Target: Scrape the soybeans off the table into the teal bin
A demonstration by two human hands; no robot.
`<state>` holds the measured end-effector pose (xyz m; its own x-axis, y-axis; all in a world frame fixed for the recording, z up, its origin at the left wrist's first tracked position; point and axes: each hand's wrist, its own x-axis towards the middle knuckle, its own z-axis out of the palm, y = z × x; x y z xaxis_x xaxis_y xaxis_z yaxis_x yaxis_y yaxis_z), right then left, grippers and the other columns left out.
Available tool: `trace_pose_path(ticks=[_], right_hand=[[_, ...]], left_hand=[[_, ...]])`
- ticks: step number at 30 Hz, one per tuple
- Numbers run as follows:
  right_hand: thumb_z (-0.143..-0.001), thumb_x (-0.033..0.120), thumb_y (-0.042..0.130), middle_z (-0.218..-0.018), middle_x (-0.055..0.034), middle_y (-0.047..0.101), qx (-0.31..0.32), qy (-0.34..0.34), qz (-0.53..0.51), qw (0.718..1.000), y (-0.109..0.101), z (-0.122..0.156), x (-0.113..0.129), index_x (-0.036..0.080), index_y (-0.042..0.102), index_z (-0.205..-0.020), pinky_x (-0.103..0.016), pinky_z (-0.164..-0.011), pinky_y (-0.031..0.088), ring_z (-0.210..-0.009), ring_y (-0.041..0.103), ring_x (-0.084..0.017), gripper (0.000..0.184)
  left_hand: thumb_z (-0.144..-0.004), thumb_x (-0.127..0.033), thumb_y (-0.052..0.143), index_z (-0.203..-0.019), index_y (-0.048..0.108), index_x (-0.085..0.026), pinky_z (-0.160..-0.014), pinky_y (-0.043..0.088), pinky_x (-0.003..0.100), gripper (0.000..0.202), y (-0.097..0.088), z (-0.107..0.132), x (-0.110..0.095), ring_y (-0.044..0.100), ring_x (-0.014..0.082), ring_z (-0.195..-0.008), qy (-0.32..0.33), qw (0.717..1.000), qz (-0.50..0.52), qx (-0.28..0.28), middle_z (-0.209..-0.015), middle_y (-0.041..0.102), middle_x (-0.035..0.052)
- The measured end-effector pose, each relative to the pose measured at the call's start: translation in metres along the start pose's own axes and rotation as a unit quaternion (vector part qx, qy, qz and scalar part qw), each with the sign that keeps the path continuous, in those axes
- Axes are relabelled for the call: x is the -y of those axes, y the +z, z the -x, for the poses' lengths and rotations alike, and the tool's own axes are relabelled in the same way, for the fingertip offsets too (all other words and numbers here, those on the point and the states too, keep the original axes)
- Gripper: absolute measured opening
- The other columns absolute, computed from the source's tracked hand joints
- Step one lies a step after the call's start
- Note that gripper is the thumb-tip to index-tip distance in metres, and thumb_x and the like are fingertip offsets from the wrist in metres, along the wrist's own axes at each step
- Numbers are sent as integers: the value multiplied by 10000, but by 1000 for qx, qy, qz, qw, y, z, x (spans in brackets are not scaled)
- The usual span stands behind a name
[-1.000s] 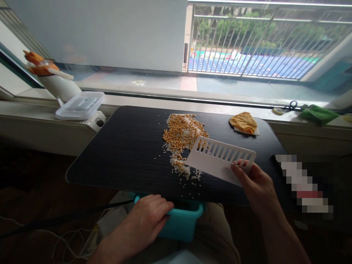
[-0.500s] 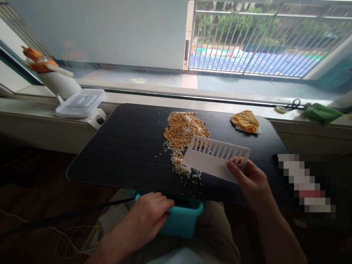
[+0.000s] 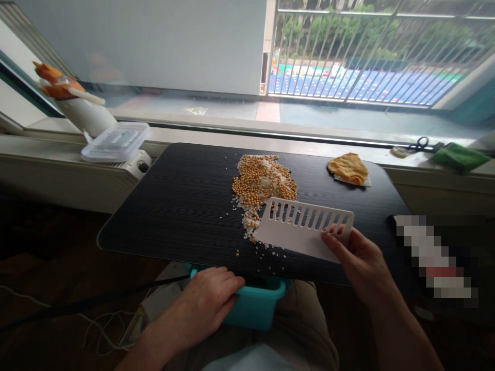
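Observation:
My right hand (image 3: 358, 260) pinches the right end of a white slotted plastic scraper (image 3: 303, 229), whose lower edge rests on the black tabletop (image 3: 181, 206). Left of and behind the scraper lies a pile of yellow beans mixed with white rice (image 3: 261, 185), with loose grains trailing toward the table's near edge. My left hand (image 3: 207, 304) is wrapped over the rim of a teal plastic bin (image 3: 257, 306) held under the table's front edge, on my lap.
A crumpled orange cloth (image 3: 349, 168) lies at the table's back right. On the windowsill are a clear lidded box (image 3: 116, 141), a white cup with orange things (image 3: 75, 105), scissors (image 3: 415, 145) and a green cloth (image 3: 458, 157). Cables (image 3: 77, 309) run across the floor at left.
The scraper has slid toward the near edge of the table, dragging rice and a few beans with it. My left hand stays on the teal bin.

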<state>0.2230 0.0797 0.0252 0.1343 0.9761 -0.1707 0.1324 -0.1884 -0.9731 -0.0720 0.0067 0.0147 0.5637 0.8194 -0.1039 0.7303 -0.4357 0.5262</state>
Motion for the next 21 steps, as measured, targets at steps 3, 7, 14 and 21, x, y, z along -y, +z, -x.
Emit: trace_pose_path(ticks=[3,7,14,21], right_hand=[[-717,480,787,-796,-22,692,15,2,-1,1000,-2,1,0,220,717,-852,-243,-632,519,-715,606,-167,301],[-728,469,781,-780,-15,683,-11,-18,7,1000,2,3,1,222,705,-846,-243,-627,513,-695,601,-161,284],[-767,464,752,-800,-18,682,43,-28,7,999,9,5,-2,218,704,-861,-233,-632,510,-709,598,-158,268],[-802,419,728,-805,-17,674,113,-1,-6,994,25,19,3,208,701,-870,-233,-658,493,-719,581,-152,223]], left_hand=[[-835,-25,629,-996,667,-160,-765,497,382,214,-2,2,1,641,265,-850,-3,1000,-6,-5,-926,708,55],[-829,-23,626,-1004,668,-159,-799,502,380,226,-1,7,5,651,270,-884,7,999,-15,-34,-962,716,66],[-832,-23,631,-1032,667,-163,-825,485,379,247,-3,8,5,651,251,-851,-1,1000,-11,-26,-916,704,46],[-857,-65,605,-1037,674,-156,-727,495,355,213,-9,19,14,649,253,-812,-50,999,-18,-3,-881,683,57]])
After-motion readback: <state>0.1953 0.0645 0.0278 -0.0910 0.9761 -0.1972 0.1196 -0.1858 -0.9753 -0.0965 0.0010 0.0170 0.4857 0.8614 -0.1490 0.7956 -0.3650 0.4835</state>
